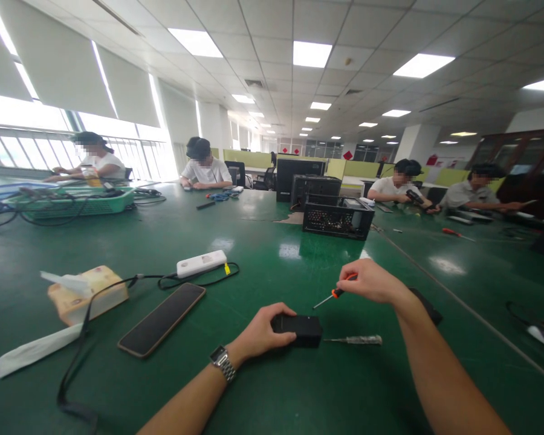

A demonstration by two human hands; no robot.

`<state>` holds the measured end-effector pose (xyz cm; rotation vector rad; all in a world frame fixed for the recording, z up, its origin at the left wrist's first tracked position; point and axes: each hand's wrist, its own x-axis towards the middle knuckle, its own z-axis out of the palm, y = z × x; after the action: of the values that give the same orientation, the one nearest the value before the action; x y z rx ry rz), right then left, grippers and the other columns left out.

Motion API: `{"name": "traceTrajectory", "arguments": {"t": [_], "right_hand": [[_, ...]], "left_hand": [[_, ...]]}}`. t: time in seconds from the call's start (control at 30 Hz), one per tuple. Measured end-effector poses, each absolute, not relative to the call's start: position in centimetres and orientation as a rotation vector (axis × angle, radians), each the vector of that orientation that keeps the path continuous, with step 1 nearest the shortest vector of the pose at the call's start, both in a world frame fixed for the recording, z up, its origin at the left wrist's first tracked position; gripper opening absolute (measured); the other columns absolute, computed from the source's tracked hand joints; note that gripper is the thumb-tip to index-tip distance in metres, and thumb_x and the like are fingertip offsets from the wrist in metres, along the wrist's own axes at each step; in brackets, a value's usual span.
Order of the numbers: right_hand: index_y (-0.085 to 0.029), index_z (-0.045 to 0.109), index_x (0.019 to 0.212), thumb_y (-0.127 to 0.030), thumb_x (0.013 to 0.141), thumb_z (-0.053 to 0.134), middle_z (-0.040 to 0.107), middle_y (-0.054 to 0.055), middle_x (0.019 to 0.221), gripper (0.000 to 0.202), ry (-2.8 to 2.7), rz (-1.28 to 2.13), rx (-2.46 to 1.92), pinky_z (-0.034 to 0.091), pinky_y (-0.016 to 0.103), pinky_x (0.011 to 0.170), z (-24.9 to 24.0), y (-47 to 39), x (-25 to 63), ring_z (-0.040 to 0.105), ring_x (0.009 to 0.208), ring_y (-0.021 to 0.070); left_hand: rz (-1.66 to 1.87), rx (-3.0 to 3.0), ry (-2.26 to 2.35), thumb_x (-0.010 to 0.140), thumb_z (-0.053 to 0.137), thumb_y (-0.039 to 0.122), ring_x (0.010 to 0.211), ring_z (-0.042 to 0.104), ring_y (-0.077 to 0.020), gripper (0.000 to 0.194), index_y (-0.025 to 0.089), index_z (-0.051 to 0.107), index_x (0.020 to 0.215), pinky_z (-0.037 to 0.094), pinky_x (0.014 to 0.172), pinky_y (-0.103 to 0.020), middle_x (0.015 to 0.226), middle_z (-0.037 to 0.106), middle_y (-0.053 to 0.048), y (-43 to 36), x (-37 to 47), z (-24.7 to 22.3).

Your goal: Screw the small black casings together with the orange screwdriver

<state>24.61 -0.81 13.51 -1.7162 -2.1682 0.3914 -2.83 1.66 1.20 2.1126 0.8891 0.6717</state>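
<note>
My left hand [269, 329], with a metal-banded watch on its wrist, is closed round one end of a small black box [306, 330] on the green table [263, 393]. My right hand [372, 280] grips a screwdriver [336, 293] by its orange and black handle. The shaft slants down to the left, and its tip is just above and beyond the box's right end, apart from it as far as I can see. A second screwdriver [362, 340] with a clear handle lies right of the box. Behind my right forearm a dark object [426, 305] is partly hidden.
A phone [163, 319], a tissue pack [90, 296] and a white power strip [202, 263] with a black cable lie to the left. Farther off are a green basket [77, 202] of cables and black computer cases [338, 217]. Several people sit around the table.
</note>
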Motion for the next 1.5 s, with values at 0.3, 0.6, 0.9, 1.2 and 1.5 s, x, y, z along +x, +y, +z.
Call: {"name": "traceTrajectory", "arguments": {"t": [0.3, 0.6, 0.9, 1.2, 1.5], "right_hand": [[-0.017, 0.069, 0.064, -0.032, 0.073, 0.059, 0.06, -0.001, 0.059, 0.02, -2.192, 0.454, -1.69, 0.031, 0.022, 0.049, 13.4, -0.9, 24.5, 0.048, 0.055, 0.0116], [-0.022, 0.06, 0.071, -0.052, 0.075, 0.063, 0.062, 0.002, 0.06, 0.03, -2.029, -0.065, -1.897, 0.026, 0.025, 0.051, 13.4, -2.4, 21.0, 0.052, 0.056, 0.0162], [-0.022, 0.049, 0.068, -0.027, 0.074, 0.056, 0.058, -0.001, 0.06, 0.01, -1.932, -0.113, -2.014, 0.02, 0.025, 0.052, 12.5, -0.7, 21.9, 0.046, 0.054, 0.0138], [-0.023, 0.051, 0.064, -0.03, 0.069, 0.055, 0.056, 0.0, 0.06, 0.01, -1.886, -0.101, -2.064, 0.022, 0.025, 0.051, 11.8, 0.6, 24.0, 0.045, 0.054, 0.0147], [-0.021, 0.046, 0.058, -0.029, 0.069, 0.053, 0.051, -0.004, 0.056, 0.016, -1.974, 0.19, -1.716, 0.03, 0.024, 0.052, 13.0, -0.3, 24.5, 0.044, 0.055, 0.0125]], "left_hand": [[0.684, 2.124, 0.883, 0.072, 0.073, 0.032, 0.084, 0.058, -0.0195, 0.037, 0.018, 0.064, 0.105, 0.044, 0.074, -0.027, 0.096, 0.064, -0.002, 1.7, -2.8, 1.0], [0.689, 2.114, 0.881, 0.073, 0.072, 0.033, 0.083, 0.058, -0.0189, 0.036, 0.018, 0.064, 0.105, 0.044, 0.074, -0.026, 0.095, 0.064, -0.002, 1.7, -2.7, 1.1], [0.667, 2.098, 0.923, 0.07, 0.074, 0.034, 0.084, 0.058, -0.0211, 0.038, 0.019, 0.066, 0.104, 0.045, 0.074, -0.028, 0.096, 0.064, -0.002, 1.4, -2.8, 1.6], [0.651, 2.092, 0.927, 0.071, 0.073, 0.034, 0.087, 0.059, -0.0214, 0.038, 0.019, 0.066, 0.105, 0.045, 0.076, -0.028, 0.097, 0.064, -0.002, 1.3, -2.8, 1.9], [0.67, 2.106, 0.899, 0.072, 0.073, 0.035, 0.088, 0.059, -0.0206, 0.038, 0.02, 0.065, 0.106, 0.045, 0.077, -0.028, 0.1, 0.064, -0.003, 1.5, -2.9, 1.3]]}}
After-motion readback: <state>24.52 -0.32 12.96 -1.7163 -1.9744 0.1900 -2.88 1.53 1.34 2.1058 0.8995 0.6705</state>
